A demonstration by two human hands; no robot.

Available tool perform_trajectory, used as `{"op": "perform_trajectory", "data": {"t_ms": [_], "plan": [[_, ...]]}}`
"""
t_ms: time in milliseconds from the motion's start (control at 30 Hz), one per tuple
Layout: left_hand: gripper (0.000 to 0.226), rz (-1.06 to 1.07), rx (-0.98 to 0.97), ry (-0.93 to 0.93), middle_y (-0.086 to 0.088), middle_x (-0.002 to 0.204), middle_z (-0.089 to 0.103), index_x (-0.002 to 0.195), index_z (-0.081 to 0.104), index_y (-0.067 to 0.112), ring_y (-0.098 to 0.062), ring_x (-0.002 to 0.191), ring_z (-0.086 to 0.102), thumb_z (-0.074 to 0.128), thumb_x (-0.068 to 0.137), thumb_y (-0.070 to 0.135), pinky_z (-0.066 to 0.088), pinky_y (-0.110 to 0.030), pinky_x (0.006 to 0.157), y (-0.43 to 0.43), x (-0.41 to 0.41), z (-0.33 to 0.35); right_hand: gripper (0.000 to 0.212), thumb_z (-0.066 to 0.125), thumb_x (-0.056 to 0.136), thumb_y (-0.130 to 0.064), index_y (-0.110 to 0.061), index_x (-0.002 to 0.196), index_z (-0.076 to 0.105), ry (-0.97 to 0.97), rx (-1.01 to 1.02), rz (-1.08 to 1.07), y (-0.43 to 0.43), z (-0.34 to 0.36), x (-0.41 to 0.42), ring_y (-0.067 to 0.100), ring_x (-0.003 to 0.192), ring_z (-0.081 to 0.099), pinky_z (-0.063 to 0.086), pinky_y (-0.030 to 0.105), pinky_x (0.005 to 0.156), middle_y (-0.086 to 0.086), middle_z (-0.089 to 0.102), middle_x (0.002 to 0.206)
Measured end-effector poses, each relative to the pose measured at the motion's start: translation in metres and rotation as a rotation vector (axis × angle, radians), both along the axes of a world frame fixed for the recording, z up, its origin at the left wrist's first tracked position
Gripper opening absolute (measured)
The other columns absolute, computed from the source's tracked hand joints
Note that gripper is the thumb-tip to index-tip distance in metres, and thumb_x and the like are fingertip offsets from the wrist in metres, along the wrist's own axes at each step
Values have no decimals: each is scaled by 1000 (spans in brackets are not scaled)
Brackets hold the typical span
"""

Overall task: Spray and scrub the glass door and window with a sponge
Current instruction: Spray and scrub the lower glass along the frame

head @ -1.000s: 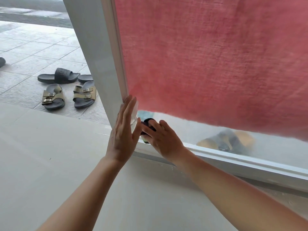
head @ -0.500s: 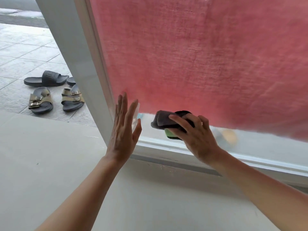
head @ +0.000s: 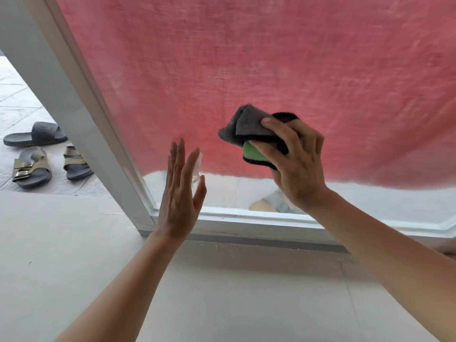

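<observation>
While gripping sponge (head: pixel 249 129) in curled right hand (head: pixel 298 169), scrub low pane of glass door (head: pixel 246 58).
Brace with flat, straight-fingered left hand (head: pixel 180 193); overlap strokes toward frame (head: pixel 81 107).

The left hand (head: pixel 181 193) is held flat and upright with its back toward the camera. Its four fingers are straight, close together and pointing up, and the thumb is spread a little to the right. Its bare forearm rises from the lower left to a straight wrist. The right hand (head: pixel 299 166) sits higher and to the right of the left, apart from it, with fingers and thumb curled around a sponge (head: pixel 253 154). Its bare forearm reaches in from the lower right.
</observation>
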State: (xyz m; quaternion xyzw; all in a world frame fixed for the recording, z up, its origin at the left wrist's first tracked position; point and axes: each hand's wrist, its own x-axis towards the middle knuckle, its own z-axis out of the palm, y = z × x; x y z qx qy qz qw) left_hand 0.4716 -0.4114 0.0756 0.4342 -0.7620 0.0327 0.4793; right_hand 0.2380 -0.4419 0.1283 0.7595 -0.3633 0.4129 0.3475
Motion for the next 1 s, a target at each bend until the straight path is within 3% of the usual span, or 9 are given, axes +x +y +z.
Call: {"op": "perform_trajectory", "data": {"t_ms": [233, 367, 500, 633, 767, 833, 900, 1000], "plan": [[56, 10, -4, -13, -30, 154, 15, 145, 25, 5, -41, 146, 8, 50, 95, 0, 22, -56, 115, -1, 0, 0, 49, 75, 65, -4, -26, 108, 67, 539, 365, 19, 18, -105, -24, 28, 114, 42, 31, 42, 93, -2, 42, 139], [56, 4, -8, -13, -31, 153, 16, 145, 25, 5, -41, 145, 9, 50, 95, -1, 22, -57, 115, 1, -5, -3, 51, 73, 64, -8, -32, 108, 66, 664, 460, -19, 21, -125, -26, 24, 113, 42, 31, 38, 90, -3, 39, 139], [55, 8, 10, -11, -29, 153, 18, 144, 26, 4, -40, 145, 11, 50, 95, 0, 27, -61, 111, 5, -15, -9, 45, 62, 70, -6, -33, 106, 67, 620, 413, -8, 20, -119, -31, 24, 112, 42, 31, 40, 90, -2, 37, 139], [55, -5, -9, -17, -30, 153, 19, 144, 26, 6, -40, 145, 12, 51, 95, 2, 25, -59, 112, 5, -31, -11, 46, 63, 71, -4, -29, 109, 67, 422, 341, -13, 20, -89, -51, 26, 116, 41, 30, 42, 95, -1, 37, 141], [55, -6, -26, 20, -30, 153, 17, 143, 28, 6, -42, 145, 11, 52, 94, 1, 20, -53, 117, 4, -49, -9, 61, 74, 69, -5, -33, 119, 53, 283, 218, -37, 17, -44, -74, 26, 120, 39, 33, 42, 95, 0, 37, 141], [55, -24, -28, 20, -29, 153, 18, 143, 28, 5, -41, 145, 12, 52, 94, 1, 22, -54, 116, 5, -57, -8, 55, 74, 75, -8, -33, 118, 53, 209, 136, -33, 14, -18, -84, 26, 119, 40, 36, 41, 94, 1, 39, 138], [55, -52, -31, 12, -29, 153, 19, 143, 28, 5, -41, 145, 13, 52, 94, 2, 25, -58, 113, 5, -66, -7, 43, 69, 84, -10, -31, 119, 55, 121, 77, -34, 14, 9, -93, 27, 119, 41, 38, 41, 93, 2, 40, 135], [54, -66, -33, 14, -29, 153, 19, 144, 27, 6, -40, 145, 12, 51, 95, 3, 24, -58, 113, 4, -78, -5, 29, 45, 99, -16, -30, 122, 56, 81, 55, -56, 17, 33, -102, 27, 121, 40, 37, 42, 95, 0, 39, 137]]}}
